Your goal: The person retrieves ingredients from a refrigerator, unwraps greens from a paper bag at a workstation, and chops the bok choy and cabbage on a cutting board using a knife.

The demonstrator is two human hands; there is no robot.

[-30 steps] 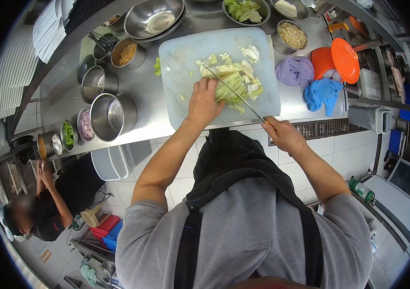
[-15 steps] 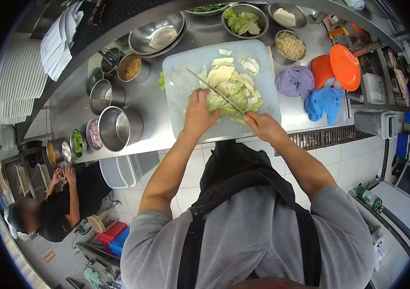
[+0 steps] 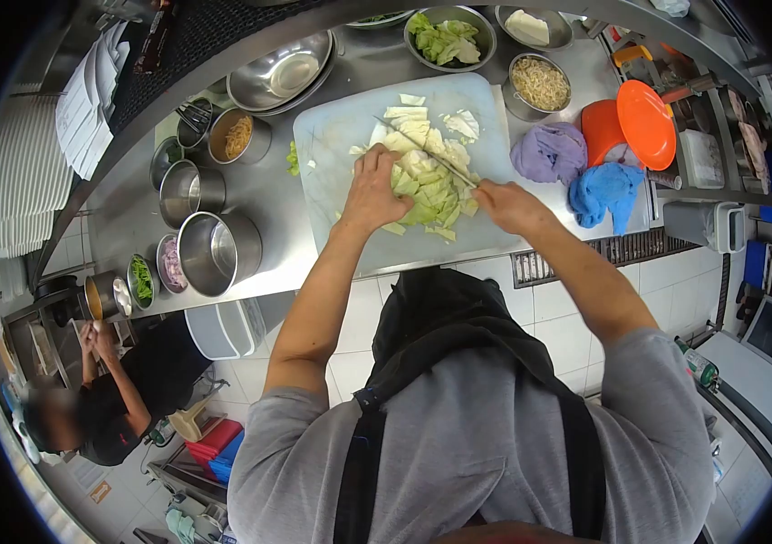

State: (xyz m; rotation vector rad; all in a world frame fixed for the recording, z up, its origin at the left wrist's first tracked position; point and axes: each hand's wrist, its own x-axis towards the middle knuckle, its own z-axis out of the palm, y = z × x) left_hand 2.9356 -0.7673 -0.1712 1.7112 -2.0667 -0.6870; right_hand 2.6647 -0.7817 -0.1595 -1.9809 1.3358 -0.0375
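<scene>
Chopped pale green cabbage (image 3: pixel 429 201) lies in a pile on the white cutting board (image 3: pixel 341 122), with larger pale leaf pieces toward its far side. My right hand (image 3: pixel 511 207) is closed around the handle of a kitchen knife (image 3: pixel 445 163). Its blade slants to the far left across the cabbage. At the pile's left edge, my left hand (image 3: pixel 371 190) holds the cabbage with curled fingers, its thumb toward the near side. Its fingertips are partly hidden among the pieces.
Several metal pots and bowls, including an empty pot (image 3: pixel 219 254), stand left of the board. Beyond it are a bowl of lettuce (image 3: pixel 448 41) and a pot of bean sprouts (image 3: pixel 540 83). Purple (image 3: pixel 549 152) and blue cloths (image 3: pixel 605 195) lie right. A co-worker (image 3: pixel 132 390) is at lower left.
The knife has moved farther away across the cabbage, and my right hand has shifted slightly right and away. My left hand has moved a little away along the pile. More cut pieces lie on the near side.
</scene>
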